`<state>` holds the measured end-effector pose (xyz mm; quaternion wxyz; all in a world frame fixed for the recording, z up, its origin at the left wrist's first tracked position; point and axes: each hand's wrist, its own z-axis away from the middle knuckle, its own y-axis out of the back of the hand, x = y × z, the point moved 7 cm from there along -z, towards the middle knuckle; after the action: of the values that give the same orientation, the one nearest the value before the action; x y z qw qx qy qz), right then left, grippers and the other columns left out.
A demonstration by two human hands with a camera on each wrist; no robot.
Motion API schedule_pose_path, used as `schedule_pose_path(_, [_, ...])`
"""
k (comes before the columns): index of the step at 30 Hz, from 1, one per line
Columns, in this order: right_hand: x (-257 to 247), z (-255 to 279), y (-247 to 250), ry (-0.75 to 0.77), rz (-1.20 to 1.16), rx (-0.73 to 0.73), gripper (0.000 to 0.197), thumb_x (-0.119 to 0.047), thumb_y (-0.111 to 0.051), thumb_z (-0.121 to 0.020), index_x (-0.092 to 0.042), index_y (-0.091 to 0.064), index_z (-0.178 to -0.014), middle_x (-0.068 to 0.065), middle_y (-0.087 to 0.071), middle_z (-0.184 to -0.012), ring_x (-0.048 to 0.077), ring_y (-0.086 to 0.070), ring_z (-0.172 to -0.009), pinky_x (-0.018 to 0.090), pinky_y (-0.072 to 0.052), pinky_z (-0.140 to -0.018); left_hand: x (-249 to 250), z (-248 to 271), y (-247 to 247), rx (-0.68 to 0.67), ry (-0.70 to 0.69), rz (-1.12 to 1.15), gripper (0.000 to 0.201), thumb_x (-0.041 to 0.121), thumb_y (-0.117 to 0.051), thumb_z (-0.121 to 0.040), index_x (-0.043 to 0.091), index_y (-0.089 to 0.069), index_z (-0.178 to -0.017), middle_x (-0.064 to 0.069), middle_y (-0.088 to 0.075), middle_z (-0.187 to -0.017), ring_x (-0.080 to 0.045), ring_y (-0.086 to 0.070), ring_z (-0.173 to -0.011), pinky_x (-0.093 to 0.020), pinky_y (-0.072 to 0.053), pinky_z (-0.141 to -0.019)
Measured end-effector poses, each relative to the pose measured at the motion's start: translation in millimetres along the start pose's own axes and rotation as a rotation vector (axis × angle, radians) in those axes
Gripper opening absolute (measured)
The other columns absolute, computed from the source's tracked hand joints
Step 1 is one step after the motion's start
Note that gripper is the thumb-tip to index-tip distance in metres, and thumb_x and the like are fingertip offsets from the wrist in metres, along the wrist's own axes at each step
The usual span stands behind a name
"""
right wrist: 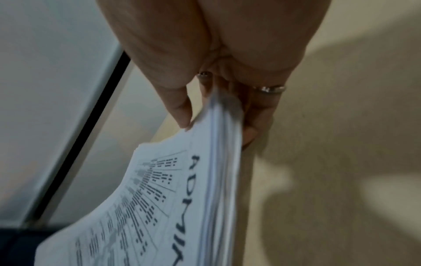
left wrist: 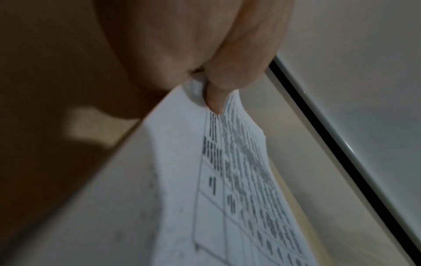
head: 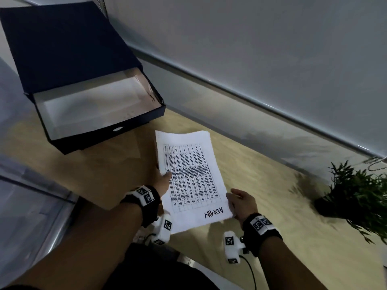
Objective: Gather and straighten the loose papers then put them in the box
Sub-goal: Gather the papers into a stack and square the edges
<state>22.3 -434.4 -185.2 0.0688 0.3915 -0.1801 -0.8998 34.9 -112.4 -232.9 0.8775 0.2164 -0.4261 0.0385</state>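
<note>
Item 1, stack of printed papers [head: 189, 178]: a squared-up sheaf, top sheet bearing a dense table and the handwritten word "ADMIN" near my end. It is held between my two hands above the wooden desk [head: 261, 185], just in front of the box and not yet in it. The far end curves slightly.

Item 2, my left hand [head: 162, 181]: thumb on top of the sheaf at its left long edge, fingers beneath; the left wrist view shows the thumb [left wrist: 230, 72] pressed onto the top sheet, pinching the stack.

Item 3, my right hand [head: 243, 203]: closed on the near right corner, beside "ADMIN". The right wrist view shows the thumb [right wrist: 180, 108] above the sheets and ringed fingers [right wrist: 257, 115] below, the layered edges between them.

Item 4, dark blue file box [head: 100, 109]: stands open on the desk, far left, white interior showing, lid [head: 62, 47] raised behind it, finger hole in the front wall.

Item 5, potted plant [head: 356, 191]: green, dark pot, on the desk at right, well apart from the papers.

Item 6, grey partition [head: 251, 49]: runs along the desk's far edge.
</note>
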Motion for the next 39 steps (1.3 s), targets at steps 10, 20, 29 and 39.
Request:
schedule_pose_path(10, [-21.5, 2.7, -47.2, 0.158, 0.543, -0.171, 0.016, -0.024, -0.055, -0.085, -0.015, -0.055, -0.098, 0.005, -0.063, -0.093, 0.024, -0.061, -0.084, 0.028, -0.046, -0.073, 36.4, 20.4, 6.1, 0.022, 0.025, -0.144, 0.050, 0.033, -0.032, -0.104, -0.010, -0.056, -0.109, -0.037, -0.058, -0.118, -0.043, -0.059, -0.109, -0.038, -0.044, -0.090])
schedule_pose_path(20, [-33.1, 6.4, -59.1, 0.185, 0.489, -0.101, 0.028, -0.037, -0.045, -0.097, -0.011, -0.045, -0.106, 0.009, -0.066, -0.096, 0.029, -0.065, -0.087, 0.031, -0.045, -0.072, 40.9, 23.4, 2.1, 0.047, 0.006, -0.214, 0.048, 0.033, -0.031, -0.104, -0.006, -0.040, -0.131, -0.032, -0.049, -0.136, -0.044, -0.050, -0.123, -0.040, -0.039, -0.101])
schedule_pose_path(29, [-41.1, 5.4, -68.2, 0.282, 0.290, -0.059, 0.024, -0.039, -0.046, -0.097, -0.017, -0.047, -0.090, 0.010, -0.070, -0.075, 0.026, -0.067, -0.064, 0.046, -0.058, -0.067, 43.8, 18.4, 16.1, 0.112, -0.156, -0.387, 0.032, 0.033, -0.038, -0.100, 0.006, -0.044, -0.115, -0.023, -0.059, -0.120, -0.040, -0.058, -0.110, -0.045, -0.046, -0.096])
schedule_pose_path(39, [-140.2, 59.1, -2.7, 0.717, -0.141, 0.154, 0.013, -0.010, -0.052, -0.099, -0.010, -0.050, -0.111, -0.010, -0.063, -0.095, -0.008, -0.060, -0.080, 0.007, -0.047, -0.071, 179.1, 83.7, 41.4, 0.088, -0.658, 0.042, 0.030, 0.023, -0.039, -0.103, 0.002, -0.042, -0.125, -0.001, -0.059, -0.103, -0.016, -0.058, -0.088, -0.014, -0.038, -0.071])
